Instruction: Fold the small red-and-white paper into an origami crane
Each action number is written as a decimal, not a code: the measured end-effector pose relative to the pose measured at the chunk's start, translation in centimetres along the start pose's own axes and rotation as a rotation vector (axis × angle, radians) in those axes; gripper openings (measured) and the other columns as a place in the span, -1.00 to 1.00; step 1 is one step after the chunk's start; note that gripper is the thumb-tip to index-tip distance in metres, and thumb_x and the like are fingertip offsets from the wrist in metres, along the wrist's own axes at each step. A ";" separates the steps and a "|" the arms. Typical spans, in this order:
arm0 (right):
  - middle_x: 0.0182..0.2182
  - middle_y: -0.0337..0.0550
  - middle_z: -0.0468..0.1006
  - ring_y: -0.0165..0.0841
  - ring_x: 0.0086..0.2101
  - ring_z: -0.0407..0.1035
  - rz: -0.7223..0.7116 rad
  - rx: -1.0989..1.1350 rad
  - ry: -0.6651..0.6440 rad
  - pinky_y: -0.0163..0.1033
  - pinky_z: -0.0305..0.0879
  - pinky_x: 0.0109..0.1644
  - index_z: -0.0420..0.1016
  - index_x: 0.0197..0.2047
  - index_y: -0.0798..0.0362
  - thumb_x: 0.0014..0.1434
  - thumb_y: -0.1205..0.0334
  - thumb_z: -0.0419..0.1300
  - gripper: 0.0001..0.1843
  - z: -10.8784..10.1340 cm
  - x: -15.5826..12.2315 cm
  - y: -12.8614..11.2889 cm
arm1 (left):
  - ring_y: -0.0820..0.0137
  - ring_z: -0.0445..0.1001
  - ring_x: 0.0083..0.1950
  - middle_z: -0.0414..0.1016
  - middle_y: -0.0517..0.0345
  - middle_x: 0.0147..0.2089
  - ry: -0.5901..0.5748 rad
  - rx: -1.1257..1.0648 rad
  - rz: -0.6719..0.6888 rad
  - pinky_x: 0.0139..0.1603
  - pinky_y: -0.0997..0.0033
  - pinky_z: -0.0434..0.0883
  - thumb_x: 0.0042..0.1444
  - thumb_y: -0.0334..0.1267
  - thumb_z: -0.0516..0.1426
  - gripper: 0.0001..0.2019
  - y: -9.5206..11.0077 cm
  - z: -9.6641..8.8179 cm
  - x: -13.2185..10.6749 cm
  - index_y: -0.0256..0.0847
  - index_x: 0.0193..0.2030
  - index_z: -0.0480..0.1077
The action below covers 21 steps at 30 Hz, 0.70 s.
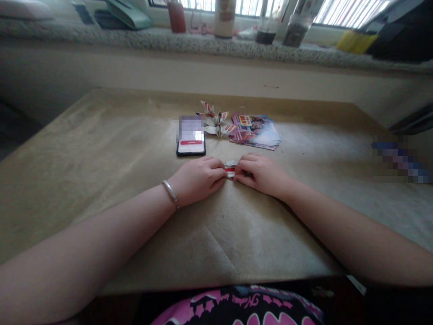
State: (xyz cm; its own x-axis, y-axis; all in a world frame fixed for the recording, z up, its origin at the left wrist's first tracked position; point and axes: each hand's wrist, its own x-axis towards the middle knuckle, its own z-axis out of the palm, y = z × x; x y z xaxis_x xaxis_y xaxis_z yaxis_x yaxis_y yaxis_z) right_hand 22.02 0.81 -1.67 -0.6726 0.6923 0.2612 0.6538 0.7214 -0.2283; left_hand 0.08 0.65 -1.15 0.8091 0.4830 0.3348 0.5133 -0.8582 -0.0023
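Observation:
Between my two hands is a small piece of folded paper (230, 170), white with a red stripe, close to the tabletop. My left hand (203, 177), with a silver bangle at the wrist, pinches its left end. The right end is pinched in the fingers of my right hand (260, 174). My fingers cover much of the paper, so its full shape is hidden. Just beyond my hands lie several folded paper figures (218, 124) with pointed tips, in white and red print. A phone (191, 143) with a lit screen lies left of them.
A stack of colourful printed sheets (259, 131) lies right of the folded figures. The table (111, 149) has a tan cover. Beyond it, a speckled windowsill (192, 45) bears jars, bottles and a yellow item (356, 41). A pixelated blue shape is at the right edge.

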 end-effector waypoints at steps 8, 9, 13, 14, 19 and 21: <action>-0.40 -0.14 0.43 -0.35 -0.34 0.28 0.081 0.056 0.000 -0.29 0.16 -0.26 0.42 -0.37 0.08 0.16 0.27 0.09 -0.88 0.2 0.2 -0.4 | 0.35 0.44 -0.20 0.50 0.06 -0.20 -0.023 0.009 -0.008 -0.18 0.38 0.39 0.24 -0.26 0.00 -0.76 0.0 -0.2 0.0 -0.23 -0.12 0.47; -0.41 -0.14 0.43 -0.35 -0.35 0.28 0.102 0.055 0.006 -0.29 0.15 -0.27 0.41 -0.37 0.09 0.16 0.27 0.09 -0.88 0.3 0.3 -0.4 | 0.36 0.44 -0.20 0.50 0.06 -0.20 -0.022 0.008 -0.006 -0.19 0.39 0.39 0.24 -0.27 0.00 -0.76 0.0 -0.3 -0.1 -0.22 -0.08 0.45; -0.44 -0.17 0.45 -0.38 -0.40 0.28 0.186 0.083 0.027 -0.30 0.12 -0.31 0.41 -0.37 0.08 0.17 0.24 0.10 -0.87 0.5 0.4 -0.4 | 0.38 0.43 -0.20 0.52 0.09 -0.20 -0.014 0.022 0.038 -0.19 0.42 0.39 0.25 -0.29 0.00 -0.74 -0.2 -0.4 -0.3 -0.19 -0.01 0.42; -0.44 -0.18 0.46 -0.40 -0.41 0.28 0.205 0.095 0.030 -0.31 0.12 -0.32 0.41 -0.38 0.08 0.17 0.23 0.11 -0.86 0.5 0.4 -0.3 | 0.38 0.43 -0.20 0.52 0.09 -0.19 -0.012 0.031 0.053 -0.19 0.42 0.40 0.25 -0.30 -0.01 -0.74 -0.2 -0.4 -0.3 -0.19 0.01 0.42; -0.48 -0.21 0.46 -0.44 -0.46 0.26 0.237 0.121 0.046 -0.33 0.09 -0.36 0.42 -0.40 0.08 0.14 0.24 0.15 -0.88 0.8 0.4 -0.1 | 0.38 0.43 -0.20 0.52 0.05 -0.13 -0.030 0.108 0.108 -0.20 0.42 0.41 0.27 -0.29 -0.01 -0.71 -0.1 -0.5 -0.4 -0.20 0.07 0.40; -0.50 -0.25 0.46 -0.46 -0.49 0.26 0.255 0.151 0.072 -0.35 0.08 -0.39 0.44 -0.37 0.07 0.12 0.24 0.18 -0.91 0.8 0.3 -0.1 | 0.37 0.43 -0.20 0.51 0.02 -0.14 -0.038 0.144 0.111 -0.19 0.40 0.42 0.27 -0.28 -0.01 -0.70 0.0 -0.5 -0.4 -0.22 0.07 0.40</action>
State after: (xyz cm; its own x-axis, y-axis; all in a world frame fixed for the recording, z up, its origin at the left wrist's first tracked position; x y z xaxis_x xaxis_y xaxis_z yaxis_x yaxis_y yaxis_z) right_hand 21.47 1.00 -2.32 -0.4634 0.8526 0.2416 0.7363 0.5221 -0.4304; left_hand -0.35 0.42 -0.85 0.8719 0.3953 0.2890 0.4537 -0.8741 -0.1732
